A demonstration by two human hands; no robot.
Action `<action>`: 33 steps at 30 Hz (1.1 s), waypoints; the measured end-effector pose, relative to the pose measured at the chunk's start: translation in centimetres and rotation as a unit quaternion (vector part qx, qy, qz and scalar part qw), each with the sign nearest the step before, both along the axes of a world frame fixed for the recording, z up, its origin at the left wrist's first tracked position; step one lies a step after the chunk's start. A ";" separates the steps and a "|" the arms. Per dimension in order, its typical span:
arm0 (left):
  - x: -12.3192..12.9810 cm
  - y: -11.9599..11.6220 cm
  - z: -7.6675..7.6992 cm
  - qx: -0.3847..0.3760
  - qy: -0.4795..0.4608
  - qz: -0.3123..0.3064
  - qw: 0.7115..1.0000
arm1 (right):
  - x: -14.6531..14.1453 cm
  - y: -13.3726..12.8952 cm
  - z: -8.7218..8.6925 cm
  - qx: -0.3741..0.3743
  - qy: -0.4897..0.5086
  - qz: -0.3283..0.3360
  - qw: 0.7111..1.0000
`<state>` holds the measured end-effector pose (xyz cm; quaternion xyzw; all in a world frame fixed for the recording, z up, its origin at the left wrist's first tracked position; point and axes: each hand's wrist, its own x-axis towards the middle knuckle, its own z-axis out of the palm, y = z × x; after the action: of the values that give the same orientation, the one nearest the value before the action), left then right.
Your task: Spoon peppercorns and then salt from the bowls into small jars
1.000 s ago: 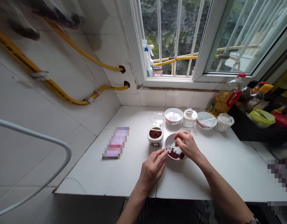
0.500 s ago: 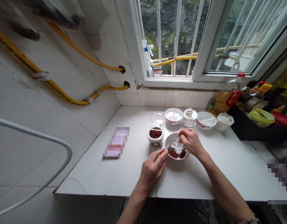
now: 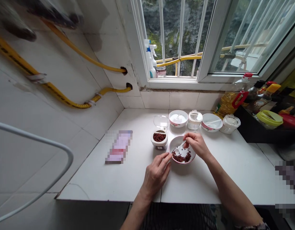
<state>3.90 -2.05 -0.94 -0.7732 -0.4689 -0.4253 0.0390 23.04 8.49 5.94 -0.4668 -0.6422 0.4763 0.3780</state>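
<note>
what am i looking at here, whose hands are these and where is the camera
The camera sits on a person's head and looks down at their own two bare hands over a white counter below a window. The right hand holds a small white spoon in a bowl of dark red bits. The left hand touches that bowl's near rim with its fingertips. Beside it stands an open small jar of the same red bits. Behind are two more bowls, two lidded jars and an oil bottle.

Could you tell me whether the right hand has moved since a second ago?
Yes. The right hand, holding the small white spoon, shifted away from the person, toward the lidded white jar.
</note>
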 end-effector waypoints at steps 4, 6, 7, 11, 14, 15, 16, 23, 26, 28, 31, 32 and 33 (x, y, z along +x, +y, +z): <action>0.0 0.0 0.1 0.001 0.002 -0.001 1.000 | 0.2 0.2 0.0 -0.001 -0.006 -0.025 1.000; 0.0 0.0 0.1 0.002 0.000 -0.002 1.000 | 0.1 0.1 0.0 0.016 -0.028 -0.039 0.999; 0.0 0.0 0.1 0.002 -0.001 -0.002 1.000 | 0.1 0.1 0.0 0.026 -0.040 -0.044 0.998; 0.0 0.0 0.1 0.002 -0.005 -0.003 1.000 | -0.1 0.0 -0.1 0.034 -0.049 -0.040 0.997; 0.1 0.0 0.1 0.005 -0.008 -0.002 1.000 | -0.1 0.1 -0.2 0.005 -0.019 -0.032 0.999; 0.1 0.0 0.1 0.004 -0.009 -0.002 1.000 | -0.1 0.2 -0.3 -0.005 -0.008 -0.032 0.999; 0.1 0.0 0.1 0.004 -0.009 -0.002 1.000 | -0.1 0.3 -0.3 -0.015 0.003 -0.033 0.999; 0.1 0.0 0.3 0.010 -0.004 -0.004 1.000 | 0.1 0.5 0.1 -0.046 0.075 -0.028 0.996; 0.2 0.1 0.2 0.011 -0.004 -0.005 1.000 | -0.3 0.4 0.4 -0.025 0.110 -0.031 0.993; 0.1 0.1 0.1 0.009 -0.004 -0.005 1.000 | -1.0 0.1 0.4 0.015 0.125 -0.039 0.991; 0.1 0.1 0.0 0.007 -0.005 -0.005 1.000 | -2.4 -0.5 0.4 0.106 0.106 -0.040 0.988; 0.0 0.1 0.0 0.007 -0.006 -0.005 1.000 | -2.9 -0.7 0.3 0.145 0.083 -0.037 0.985; 0.0 0.1 0.0 0.008 -0.006 -0.005 1.000 | -3.4 -0.9 0.3 0.193 0.053 -0.031 0.979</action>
<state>3.93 -1.95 -0.94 -0.7725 -0.4620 -0.4339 0.0397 19.68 7.63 6.21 -0.3791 -0.6860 0.3558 0.5090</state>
